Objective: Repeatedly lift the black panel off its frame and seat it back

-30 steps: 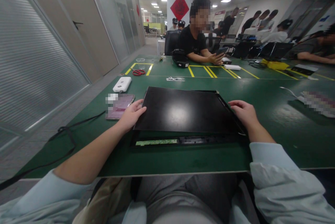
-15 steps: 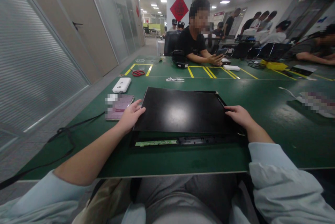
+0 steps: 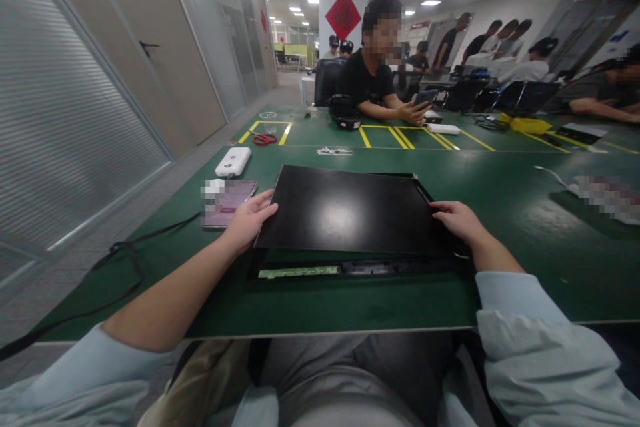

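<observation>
A flat black screen panel (image 3: 340, 210) with a bright reflection lies slightly askew over a black frame (image 3: 425, 267). Along the frame's near side runs a green circuit strip (image 3: 299, 272), uncovered by the panel. My left hand (image 3: 249, 217) grips the panel's left edge, thumb on top and the fingers partly hidden at its side. At the right, my right hand (image 3: 457, 219) pinches the edge where panel and frame overlap; its fingertips are partly hidden beneath, and it seems to hold the panel.
On the green table (image 3: 500, 187), a phone (image 3: 230, 204) and a white power bank (image 3: 233, 162) lie left of the panel. Red scissors (image 3: 265, 139) rest farther back. A person (image 3: 375, 74) sits across, holding a phone. A black strap (image 3: 133, 254) crosses the left edge.
</observation>
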{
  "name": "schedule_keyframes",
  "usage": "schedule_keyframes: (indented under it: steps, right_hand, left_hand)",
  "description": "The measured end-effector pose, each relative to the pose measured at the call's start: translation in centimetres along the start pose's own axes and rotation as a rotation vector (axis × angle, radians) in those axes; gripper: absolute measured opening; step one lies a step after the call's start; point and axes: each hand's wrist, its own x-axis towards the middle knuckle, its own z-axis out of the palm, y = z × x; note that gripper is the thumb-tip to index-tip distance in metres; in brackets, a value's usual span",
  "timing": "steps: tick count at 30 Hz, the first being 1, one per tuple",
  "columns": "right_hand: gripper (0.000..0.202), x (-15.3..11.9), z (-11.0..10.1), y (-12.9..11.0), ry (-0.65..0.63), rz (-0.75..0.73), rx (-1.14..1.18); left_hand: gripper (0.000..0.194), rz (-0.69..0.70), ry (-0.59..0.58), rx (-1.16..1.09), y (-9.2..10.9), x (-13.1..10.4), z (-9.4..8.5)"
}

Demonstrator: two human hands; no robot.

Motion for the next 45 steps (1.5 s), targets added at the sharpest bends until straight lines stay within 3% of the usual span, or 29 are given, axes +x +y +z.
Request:
schedule_keyframes:
  steps: [12,22,28,36,45]
  right_hand:
    - [0.039,0.5,0.3,0.8,0.01,-0.045,-0.015]
    - [0.04,0.3,0.1,0.4,-0.028,-0.034,0.0]
    - [0.042,0.3,0.1,0.5,-0.037,-0.059,-0.012]
    - [0.042,0.5,0.1,0.6,-0.03,-0.066,-0.014]
    - [0.039,0.6,0.1,0.7,-0.017,-0.094,-0.015]
  left_hand:
    - [0.064,-0.028,-0.011,-0.059,0.5,0.0,0.2]
    - [0.057,0.034,-0.016,-0.053,-0.1,0.3,-0.4]
    - [0.045,0.108,0.099,0.14,-0.5,0.8,-0.9]
    - [0.034,0.145,0.027,0.388,-0.7,1.1,-1.0]
    - [0.044,0.151,-0.002,0.442,-1.2,1.6,-1.7]
